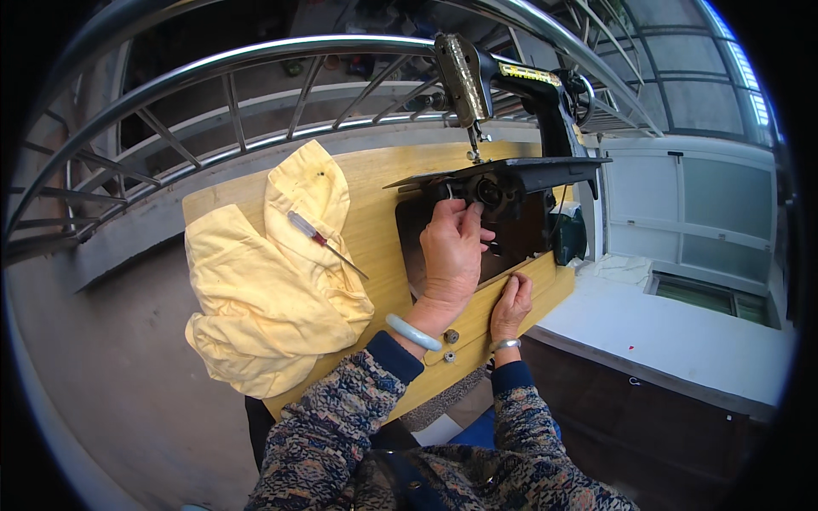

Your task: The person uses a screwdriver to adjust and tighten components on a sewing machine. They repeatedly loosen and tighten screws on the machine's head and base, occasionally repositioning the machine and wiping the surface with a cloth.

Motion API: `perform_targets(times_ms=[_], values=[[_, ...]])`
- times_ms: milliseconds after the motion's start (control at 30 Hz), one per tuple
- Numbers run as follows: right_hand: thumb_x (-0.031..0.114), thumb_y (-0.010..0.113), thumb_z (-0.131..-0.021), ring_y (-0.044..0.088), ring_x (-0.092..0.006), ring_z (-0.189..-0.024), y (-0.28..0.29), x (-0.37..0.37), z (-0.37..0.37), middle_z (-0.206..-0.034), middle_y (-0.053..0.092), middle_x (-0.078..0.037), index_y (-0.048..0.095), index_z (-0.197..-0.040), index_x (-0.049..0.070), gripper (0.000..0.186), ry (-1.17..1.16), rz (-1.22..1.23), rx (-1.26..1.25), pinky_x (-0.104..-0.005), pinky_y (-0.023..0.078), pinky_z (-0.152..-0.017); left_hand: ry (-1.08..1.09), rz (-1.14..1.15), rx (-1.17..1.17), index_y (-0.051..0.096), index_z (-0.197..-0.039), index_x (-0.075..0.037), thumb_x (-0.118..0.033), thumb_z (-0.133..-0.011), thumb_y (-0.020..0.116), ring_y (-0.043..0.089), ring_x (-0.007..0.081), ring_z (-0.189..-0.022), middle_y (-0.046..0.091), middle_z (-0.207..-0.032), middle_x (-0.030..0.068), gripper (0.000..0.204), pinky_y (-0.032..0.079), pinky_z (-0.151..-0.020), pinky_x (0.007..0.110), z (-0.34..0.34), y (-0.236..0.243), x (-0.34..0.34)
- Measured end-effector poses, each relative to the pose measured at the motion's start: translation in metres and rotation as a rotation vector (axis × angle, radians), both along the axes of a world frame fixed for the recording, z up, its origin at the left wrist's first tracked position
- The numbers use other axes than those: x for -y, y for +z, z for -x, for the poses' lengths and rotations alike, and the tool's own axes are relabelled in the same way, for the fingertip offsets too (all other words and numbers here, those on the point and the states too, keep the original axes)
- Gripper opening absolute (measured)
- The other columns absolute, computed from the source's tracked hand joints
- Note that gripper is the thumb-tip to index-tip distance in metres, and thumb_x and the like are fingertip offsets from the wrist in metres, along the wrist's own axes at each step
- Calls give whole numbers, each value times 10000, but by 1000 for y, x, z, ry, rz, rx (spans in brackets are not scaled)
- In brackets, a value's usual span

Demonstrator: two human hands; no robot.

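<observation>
We recorded two hands at one black sewing machine (545,106), which stood tipped up, its underside directly at the left grip. Left hand (452,255), one: thumb and forefinger drawn close at one round shuttle housing (490,191); whether they pinched a part, we could not tell. Right hand (511,305), one: fingers bent over the edge of one wooden tabletop (383,183), nearer us than the left grip; whether they gripped it, we could not tell. Small metal parts (451,336), two: on the wood between the wrists. Yellow cloth (247,298), one: rumpled, left of the left grip. Screwdriver (319,240), one: clear-and-red handle, lying across that cloth. Pale bangle (413,332), one: left wrist. Metal band (504,344), one: right wrist.
</observation>
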State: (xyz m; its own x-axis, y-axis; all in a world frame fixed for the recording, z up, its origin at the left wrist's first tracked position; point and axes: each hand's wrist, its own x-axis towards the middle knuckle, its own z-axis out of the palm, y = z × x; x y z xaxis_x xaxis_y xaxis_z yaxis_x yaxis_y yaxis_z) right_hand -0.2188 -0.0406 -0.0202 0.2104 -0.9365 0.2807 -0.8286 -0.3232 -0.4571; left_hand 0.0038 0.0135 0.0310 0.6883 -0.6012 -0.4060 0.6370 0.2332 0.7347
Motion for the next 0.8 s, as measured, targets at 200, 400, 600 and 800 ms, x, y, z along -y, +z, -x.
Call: perform_targets(times_ms=[200,400,600,800], values=[[187,501,-1025,625,-291,-752,-2,0,-4,-857,659,-177,619,-1034,27,199,14,49,-28,-369,510,-732,-173,-11,-124,586,-1048,91,-163,-1014,582,730,230,-659,693,-881,159,256,567,-514,261,-14,11,-7],[190,506,-1021,627,-303,-787,0,-2,-8,-886,659,-186,610,-1039,23,198,7,29,-27,-379,507,-760,-210,226,-620,592,-1020,96,-166,-1019,565,739,331,-768,684,-910,227,264,633,-652,353,-25,14,-6],[197,505,-1021,629,-302,-797,4,-4,-11,-892,662,-187,605,-1047,18,207,2,11,-55,-378,509,-774,-198,434,-884,594,-1038,68,-193,-991,617,727,350,-859,685,-944,242,266,633,-752,426,-22,-1,-11],[202,506,-1021,626,-297,-806,4,-3,-11,-900,660,-189,600,-1045,11,215,9,16,-79,-379,507,-781,-243,608,-997,604,-1057,49,-194,-976,640,718,326,-897,687,-956,226,259,626,-785,417,-19,-20,-7]])
